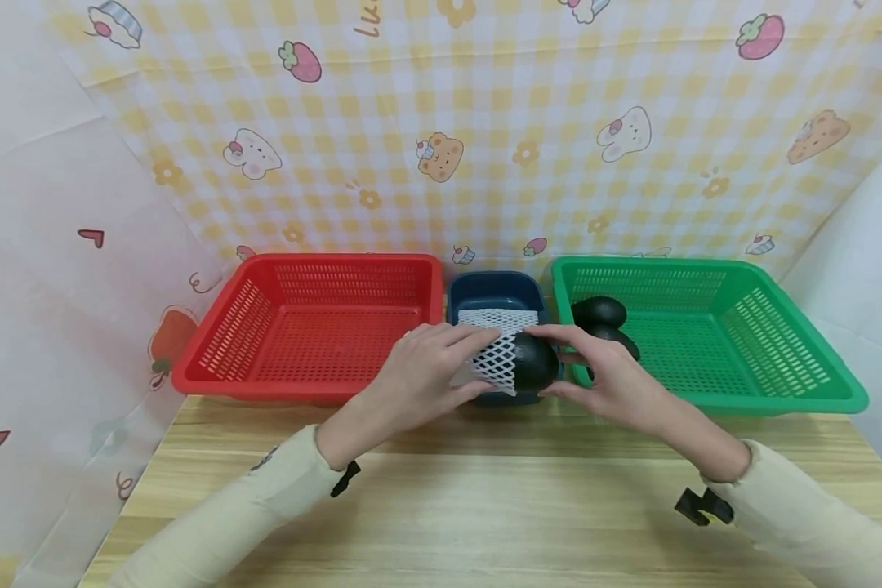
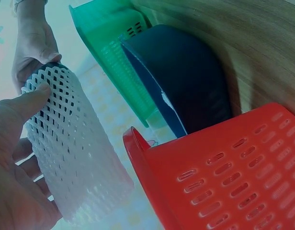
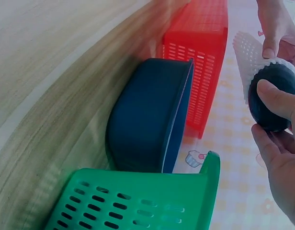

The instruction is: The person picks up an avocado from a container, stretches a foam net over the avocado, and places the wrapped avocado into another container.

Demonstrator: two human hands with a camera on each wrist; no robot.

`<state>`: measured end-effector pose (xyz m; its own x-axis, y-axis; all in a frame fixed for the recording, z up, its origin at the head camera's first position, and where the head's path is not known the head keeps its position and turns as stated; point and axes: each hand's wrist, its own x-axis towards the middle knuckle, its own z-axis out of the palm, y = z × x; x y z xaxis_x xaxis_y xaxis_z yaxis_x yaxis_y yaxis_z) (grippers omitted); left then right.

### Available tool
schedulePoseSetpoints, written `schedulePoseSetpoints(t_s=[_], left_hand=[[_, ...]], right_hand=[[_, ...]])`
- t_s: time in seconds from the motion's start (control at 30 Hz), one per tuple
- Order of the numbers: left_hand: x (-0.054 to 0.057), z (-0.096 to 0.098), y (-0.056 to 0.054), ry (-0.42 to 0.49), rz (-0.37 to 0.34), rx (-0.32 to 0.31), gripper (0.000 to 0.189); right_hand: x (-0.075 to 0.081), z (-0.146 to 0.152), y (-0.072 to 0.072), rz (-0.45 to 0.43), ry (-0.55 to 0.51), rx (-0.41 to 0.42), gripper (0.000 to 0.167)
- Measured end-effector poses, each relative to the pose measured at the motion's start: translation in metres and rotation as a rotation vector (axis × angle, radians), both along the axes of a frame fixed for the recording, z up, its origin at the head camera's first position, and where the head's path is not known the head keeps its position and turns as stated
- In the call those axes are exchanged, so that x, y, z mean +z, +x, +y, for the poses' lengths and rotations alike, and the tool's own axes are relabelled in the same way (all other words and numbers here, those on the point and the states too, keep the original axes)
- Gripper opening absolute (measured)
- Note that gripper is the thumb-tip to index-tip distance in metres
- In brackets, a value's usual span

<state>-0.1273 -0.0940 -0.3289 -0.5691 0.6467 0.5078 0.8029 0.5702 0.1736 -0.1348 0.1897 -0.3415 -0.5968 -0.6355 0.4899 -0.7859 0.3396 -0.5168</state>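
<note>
Landmark: blue bin [image 1: 496,286]. Dark fruit [image 1: 536,363] is held up over its near side, roughly half inside a white net sleeve [image 1: 494,363]. Bare end points right, toward the green basket [image 1: 706,343].

Left hand [image 1: 432,363]: gripping the sleeve, thumb on one side, fingers curled round the other. Left wrist view shows slack tail past the fruit. Right hand [image 1: 612,380]: pinching the fruit's bare end, thumb against fingers.

Around the bin: more white netting [image 1: 500,320] inside it; red basket [image 1: 338,335] just left; green basket just right, with more dark fruits [image 1: 600,312] at the end next to the bin. All on a wooden table [image 1: 485,490].

My read on sleeving it well:
- Right hand pushes straight along the sleeve axis; off-axis and the mouth likely bunches on one side.
- Left thumb near the mouth, spreading the mesh. Pull on several strands; one alone could tear.
- Shift the right fingertips back as the mesh nears them, else they get trapped under it.
- Pinch firm, not hard: skin looks smooth, may slip.
- Work low over the bin so a drop lands inside.
- Aim for even mesh all round, fruit centred.
</note>
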Motion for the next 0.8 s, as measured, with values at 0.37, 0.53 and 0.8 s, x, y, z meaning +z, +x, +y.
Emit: schedulePoseSetpoints(t_s=[0.37,0.53,0.8], left_hand=[[0.0009,0.0018,0.0021,-0.008,-0.003,0.023,0.070],[0.0014,0.0027,0.0025,-0.017,-0.006,0.031,0.072],[0.0029,0.0044,0.0031,-0.030,-0.004,0.019,0.075]], right_hand=[[-0.0028,-0.0002,0.0000,0.160,0.012,0.029,0.084],[-0.0043,-0.0006,0.0001,0.204,0.030,0.053,0.079],[-0.0052,-0.0040,0.0018,0.209,0.024,0.042,0.090]])
